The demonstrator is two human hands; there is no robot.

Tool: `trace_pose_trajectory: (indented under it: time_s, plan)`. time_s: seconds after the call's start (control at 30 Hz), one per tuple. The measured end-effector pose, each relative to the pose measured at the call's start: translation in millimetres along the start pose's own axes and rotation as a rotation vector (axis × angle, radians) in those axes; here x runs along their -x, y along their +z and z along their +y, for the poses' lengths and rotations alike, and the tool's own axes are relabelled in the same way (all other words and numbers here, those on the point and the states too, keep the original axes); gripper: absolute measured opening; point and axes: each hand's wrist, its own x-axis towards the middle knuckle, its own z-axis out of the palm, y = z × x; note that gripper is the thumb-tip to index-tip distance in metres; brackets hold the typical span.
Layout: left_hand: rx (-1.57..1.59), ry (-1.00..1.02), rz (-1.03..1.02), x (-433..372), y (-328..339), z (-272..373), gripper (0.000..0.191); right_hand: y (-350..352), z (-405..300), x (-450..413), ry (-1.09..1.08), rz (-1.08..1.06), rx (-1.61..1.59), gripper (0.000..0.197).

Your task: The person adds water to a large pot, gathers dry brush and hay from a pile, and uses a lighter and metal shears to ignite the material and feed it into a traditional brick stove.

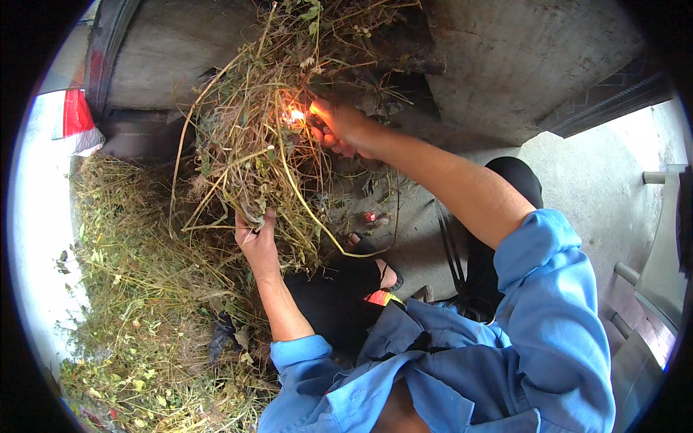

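My left hand [257,235] grips the lower end of a tangled bundle of dry plant stalks [243,140], with the thumb over some stems and a pale scrap. Up and to the right, my right hand [338,127] is closed around a small dark object, mostly hidden by the fingers. A bright orange flame [295,115] burns at the bundle's right side, just beside the right fingertips. Its glow lights the nearby stalks and the thumb. The stalks reach upward to a dark opening between grey slabs, where more dry stems lie.
A large heap of dry, partly green plants [157,303] lies at the left. Grey slabs [530,59] stand at the top. My sandalled foot [389,276] rests on the concrete floor [574,184] near a small red scrap [370,216]. Chair-like metal parts [628,273] are at the right.
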Motion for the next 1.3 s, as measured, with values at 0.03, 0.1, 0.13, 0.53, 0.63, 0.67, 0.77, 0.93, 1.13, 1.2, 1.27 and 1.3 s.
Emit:
trace_pose_trajectory:
  time_s: [0.03,0.1,0.13,0.53,0.63,0.67,0.77,0.93,1.13,1.2,1.27,1.3]
  plan:
    - [-0.004,0.006,0.0,0.0,-0.2,-0.3,0.037,-2.1,-0.9,-2.5,-0.009,-0.003,-0.014,0.05]
    - [-0.009,0.013,-0.001,0.0,0.3,-0.1,0.037,-3.2,-2.6,-3.0,-0.018,-0.005,-0.029,0.049]
    - [0.003,0.009,0.0,0.4,1.5,0.5,0.037,-3.2,-4.9,-1.6,-0.029,0.01,-0.055,0.05]
    - [-0.039,0.027,0.015,1.9,5.2,4.5,0.034,-4.5,-11.3,-5.6,-0.037,0.067,-0.086,0.044]
    - [-0.014,0.018,-0.009,1.6,0.0,-0.4,0.035,-4.5,-12.4,-6.6,-0.031,0.05,-0.072,0.041]
    - [0.006,0.005,-0.028,1.5,-1.9,-1.7,0.036,-4.1,-13.2,-6.5,-0.025,0.03,-0.062,0.039]
    - [-0.036,0.02,-0.022,1.7,0.1,0.3,0.036,-1.8,-13.9,-5.7,-0.021,0.055,-0.074,0.038]
    - [-0.024,0.01,0.022,2.2,6.6,5.3,0.034,-3.2,-12.9,-7.0,-0.052,0.048,-0.103,0.038]
    - [-0.029,0.003,0.0,2.6,4.4,5.5,0.035,-3.3,-14.6,-6.9,-0.043,0.051,-0.09,0.039]
    - [-0.023,-0.012,-0.02,2.3,2.1,3.2,0.038,-2.9,-15.0,-6.3,-0.038,0.053,-0.082,0.04]
    - [-0.029,0.001,-0.025,1.8,1.4,2.7,0.039,-2.4,-14.9,-5.3,-0.055,0.053,-0.079,0.04]
    - [-0.028,0.001,-0.024,1.7,1.5,2.6,0.039,-2.3,-14.9,-5.5,-0.055,0.053,-0.078,0.04]
